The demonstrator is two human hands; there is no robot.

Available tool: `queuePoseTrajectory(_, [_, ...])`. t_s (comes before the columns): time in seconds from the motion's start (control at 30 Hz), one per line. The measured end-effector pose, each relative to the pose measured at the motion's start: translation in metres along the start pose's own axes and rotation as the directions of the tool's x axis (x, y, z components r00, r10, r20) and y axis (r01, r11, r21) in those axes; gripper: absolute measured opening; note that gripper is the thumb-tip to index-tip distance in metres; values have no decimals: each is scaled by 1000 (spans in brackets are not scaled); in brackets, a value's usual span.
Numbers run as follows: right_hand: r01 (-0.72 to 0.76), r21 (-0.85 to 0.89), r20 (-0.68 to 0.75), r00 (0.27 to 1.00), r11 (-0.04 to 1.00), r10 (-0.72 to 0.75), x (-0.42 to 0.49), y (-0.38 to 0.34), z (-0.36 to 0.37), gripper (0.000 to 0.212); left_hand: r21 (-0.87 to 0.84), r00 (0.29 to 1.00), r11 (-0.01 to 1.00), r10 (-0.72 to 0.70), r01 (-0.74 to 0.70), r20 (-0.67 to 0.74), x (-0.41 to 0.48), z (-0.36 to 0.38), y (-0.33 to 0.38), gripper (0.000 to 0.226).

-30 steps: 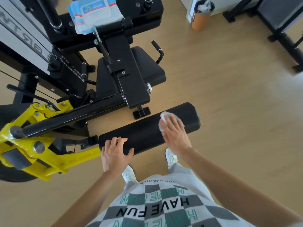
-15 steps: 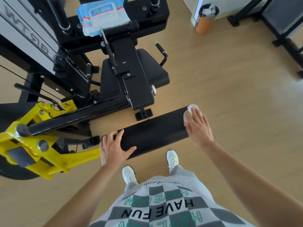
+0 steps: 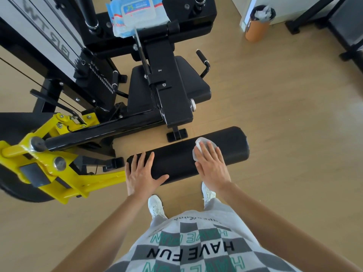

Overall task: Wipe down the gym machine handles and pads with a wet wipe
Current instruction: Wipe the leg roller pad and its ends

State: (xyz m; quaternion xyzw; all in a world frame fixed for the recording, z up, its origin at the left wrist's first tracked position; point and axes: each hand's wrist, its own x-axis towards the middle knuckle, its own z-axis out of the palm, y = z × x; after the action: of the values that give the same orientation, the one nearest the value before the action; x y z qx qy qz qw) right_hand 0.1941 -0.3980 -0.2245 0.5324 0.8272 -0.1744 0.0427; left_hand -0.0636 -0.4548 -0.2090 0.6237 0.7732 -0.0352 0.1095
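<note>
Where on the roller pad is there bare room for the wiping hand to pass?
Bare pad lies between the left hand and the right hand, and from the wipe to the pad's right end. Crowded: the left end, where the left hand rests beside the yellow arm.

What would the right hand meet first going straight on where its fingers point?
The right hand presses the wet wipe on the roller pad; beyond the pad's far edge, probably the black seat frame, though depth is unclear.
</note>
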Motion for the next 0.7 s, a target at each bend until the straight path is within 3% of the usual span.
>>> queuePoseTrajectory(0.1, [47,14,-46,998,999,-46,-11,17,2,55,-8,999,1000,-1,1,-43,-7,2,0,94])
queuePoseTrajectory(0.27, [-190,120,-161,965,974,208,-12,64,-5,51,-42,998,999,-16,13,-67,-10,1,-7,81])
queuePoseTrajectory(0.43, [-325,108,-181,923,939,340,6,72,-12,49,-61,998,998,-27,23,-62,-8,3,-8,79])
queuePoseTrajectory(0.5, [-293,83,-155,940,953,302,12,54,-9,50,-63,997,998,-33,29,-64,-9,4,-8,79])
queuePoseTrajectory(0.7, [0,13,-35,999,1000,1,12,-25,6,58,-92,995,996,-24,14,-99,-14,8,-11,78])
